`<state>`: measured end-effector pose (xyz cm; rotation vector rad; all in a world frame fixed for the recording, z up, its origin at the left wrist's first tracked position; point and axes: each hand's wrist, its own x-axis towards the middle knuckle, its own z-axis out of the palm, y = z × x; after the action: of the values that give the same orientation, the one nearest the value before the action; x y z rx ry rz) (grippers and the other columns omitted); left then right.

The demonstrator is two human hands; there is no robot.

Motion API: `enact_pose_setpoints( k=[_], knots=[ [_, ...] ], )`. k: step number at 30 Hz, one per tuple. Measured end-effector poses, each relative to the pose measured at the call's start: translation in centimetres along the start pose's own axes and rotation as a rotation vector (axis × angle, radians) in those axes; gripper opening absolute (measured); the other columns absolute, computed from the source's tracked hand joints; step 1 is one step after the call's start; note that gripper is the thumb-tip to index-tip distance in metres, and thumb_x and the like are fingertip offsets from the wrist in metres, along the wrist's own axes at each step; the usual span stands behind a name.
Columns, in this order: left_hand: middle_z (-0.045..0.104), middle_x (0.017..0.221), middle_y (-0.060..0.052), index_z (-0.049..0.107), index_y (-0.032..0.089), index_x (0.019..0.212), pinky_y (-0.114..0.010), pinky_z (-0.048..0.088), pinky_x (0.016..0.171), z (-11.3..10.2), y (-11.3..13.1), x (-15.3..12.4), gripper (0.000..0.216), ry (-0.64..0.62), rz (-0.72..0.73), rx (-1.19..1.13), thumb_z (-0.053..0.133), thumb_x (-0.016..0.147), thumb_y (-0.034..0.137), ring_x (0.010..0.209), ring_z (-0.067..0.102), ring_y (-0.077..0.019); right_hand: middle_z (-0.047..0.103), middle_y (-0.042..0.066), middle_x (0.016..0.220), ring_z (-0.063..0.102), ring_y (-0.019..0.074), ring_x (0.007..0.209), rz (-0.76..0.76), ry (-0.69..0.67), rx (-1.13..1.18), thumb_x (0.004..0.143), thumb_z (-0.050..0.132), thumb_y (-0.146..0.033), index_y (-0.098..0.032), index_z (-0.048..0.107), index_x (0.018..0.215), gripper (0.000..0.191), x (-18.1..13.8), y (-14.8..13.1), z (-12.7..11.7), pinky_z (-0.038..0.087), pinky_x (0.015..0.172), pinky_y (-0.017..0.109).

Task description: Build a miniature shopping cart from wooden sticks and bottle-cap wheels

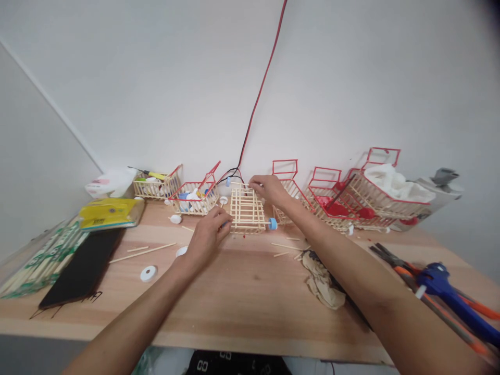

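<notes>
A small cart frame built of thin wooden sticks [247, 209] stands on the wooden table [242, 297] near the back wall, with a blue bottle-cap wheel [272, 224] on its right end. My left hand [207, 235] pinches the frame's lower left corner, fingers closed at the axle there. My right hand [269, 188] grips the frame's upper right edge with closed fingers.
Finished stick baskets with red frames [375, 200] line the wall to the right, others [194, 197] to the left. Loose sticks [142, 253], white caps [148, 273], a black slab [80, 268], stick packets [47, 255], a crumpled rag [323, 281], a blue glue gun [449, 291] and pliers lie around.
</notes>
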<state>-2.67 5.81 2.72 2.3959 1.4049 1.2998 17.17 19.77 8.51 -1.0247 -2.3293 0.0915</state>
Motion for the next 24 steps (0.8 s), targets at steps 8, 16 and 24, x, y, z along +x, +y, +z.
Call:
enact_pose_setpoints(
  k=[8,16,24],
  knots=[
    [0.056,0.090,-0.003,0.062,0.017,0.085,-0.026,0.041,0.074,-0.06,0.08,0.07,0.011,-0.007,0.009,-0.005,0.052,0.089,0.013,0.084,0.056,-0.0153,0.072,0.004,0.080,0.059,0.0161,0.071,0.009,0.001,-0.015,0.088,0.053,-0.020,-0.017,0.072,0.084,0.019,-0.09,-0.10,0.04,0.035,0.066,0.024],
    [0.056,0.090,-0.003,0.062,0.017,0.086,-0.026,0.041,0.073,-0.02,0.14,0.03,0.011,-0.007,0.009,-0.005,0.053,0.088,0.012,0.082,0.056,-0.0149,0.072,0.004,0.079,0.059,0.0162,0.072,0.022,0.007,-0.024,0.086,0.053,-0.019,-0.017,0.072,0.084,0.019,-0.24,-0.30,0.06,0.035,0.066,0.024],
    [0.057,0.089,-0.003,0.061,0.017,0.084,-0.025,0.041,0.073,-0.06,0.15,0.08,0.011,-0.009,0.008,-0.006,0.053,0.087,0.010,0.082,0.056,-0.0146,0.072,0.004,0.078,0.060,0.0158,0.070,0.031,0.019,-0.024,0.087,0.054,-0.021,-0.017,0.072,0.084,0.018,-0.37,-0.13,0.25,0.035,0.064,0.024]
  ],
)
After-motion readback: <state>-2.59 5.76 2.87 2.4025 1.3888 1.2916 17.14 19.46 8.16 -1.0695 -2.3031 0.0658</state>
